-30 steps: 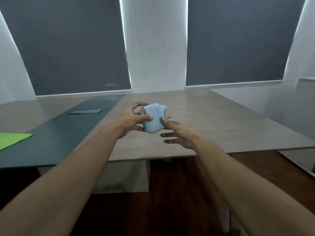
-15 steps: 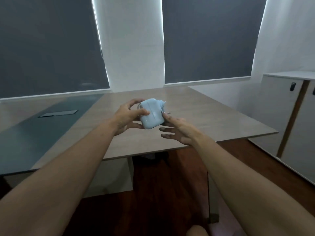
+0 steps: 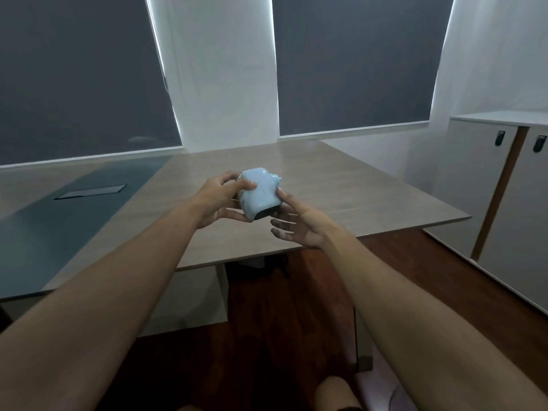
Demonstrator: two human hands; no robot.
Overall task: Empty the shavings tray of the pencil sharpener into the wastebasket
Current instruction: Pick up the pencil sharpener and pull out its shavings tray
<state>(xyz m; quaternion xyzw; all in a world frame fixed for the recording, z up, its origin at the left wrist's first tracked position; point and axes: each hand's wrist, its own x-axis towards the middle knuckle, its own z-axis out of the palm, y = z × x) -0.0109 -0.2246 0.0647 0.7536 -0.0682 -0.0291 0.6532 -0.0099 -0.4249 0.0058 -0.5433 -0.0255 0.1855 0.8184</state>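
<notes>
A light blue pencil sharpener [image 3: 259, 192] is held in the air above the table's near part. My left hand [image 3: 221, 200] grips it from the left, thumb on top and fingers underneath. A dark end of the sharpener [image 3: 265, 213], perhaps its shavings tray, faces me at the lower right. My right hand [image 3: 299, 226] is just to the right with its fingers spread; the index fingertip touches the sharpener's right side near that dark end. No wastebasket is in view.
A wide wooden table [image 3: 341, 197] has a dark centre strip [image 3: 74, 215] with a cable hatch [image 3: 90, 191]. White cabinets [image 3: 504, 188] stand at the right. Dark wood floor [image 3: 281, 307] lies below, and my knee [image 3: 335, 393] shows at the bottom.
The view has swung to the right, so the cabinets came in and the green sheet left. The sharpener has tilted, and its dark end now faces me. My right hand stays beside it.
</notes>
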